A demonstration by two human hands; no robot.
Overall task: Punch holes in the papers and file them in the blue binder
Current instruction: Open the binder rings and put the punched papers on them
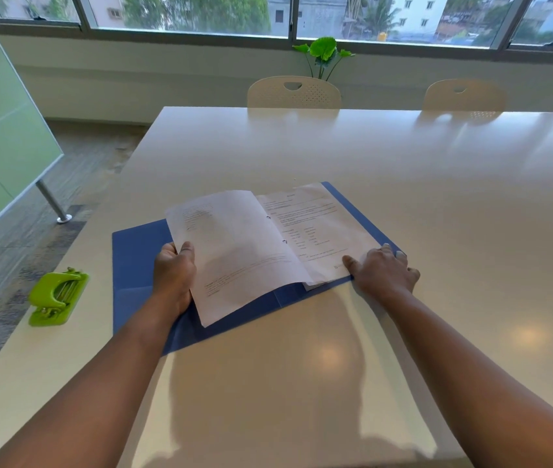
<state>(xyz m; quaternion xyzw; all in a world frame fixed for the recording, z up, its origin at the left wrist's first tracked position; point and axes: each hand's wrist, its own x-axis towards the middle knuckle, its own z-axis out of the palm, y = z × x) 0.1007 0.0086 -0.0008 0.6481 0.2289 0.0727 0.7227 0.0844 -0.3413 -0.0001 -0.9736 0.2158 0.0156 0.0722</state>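
While the blue binder (140,265) lies open flat on the table (403,170) under and between both hands, the left hand (173,275) pinches the near-left edge of a loose sheet (234,251), thumb on top, fingers under. The right hand (384,270) lies flat, fingers spread, pressing the filed stack (315,231) onto the right cover; it grips nothing. The sheet is lifted and tilted, its far-right edge meeting the spine, where two punched holes show. The binder's long axis spans from the left hand to the right, spine pointing away from the person, skewed a bit rightward. The left hand is nearer the sheet, so it likely lays the page over or seats it on the prongs; whether the holes are already threaded, cannot tell. The green punch (57,297) sits idle, well left of the left hand, near the table edge. Punching looks done.
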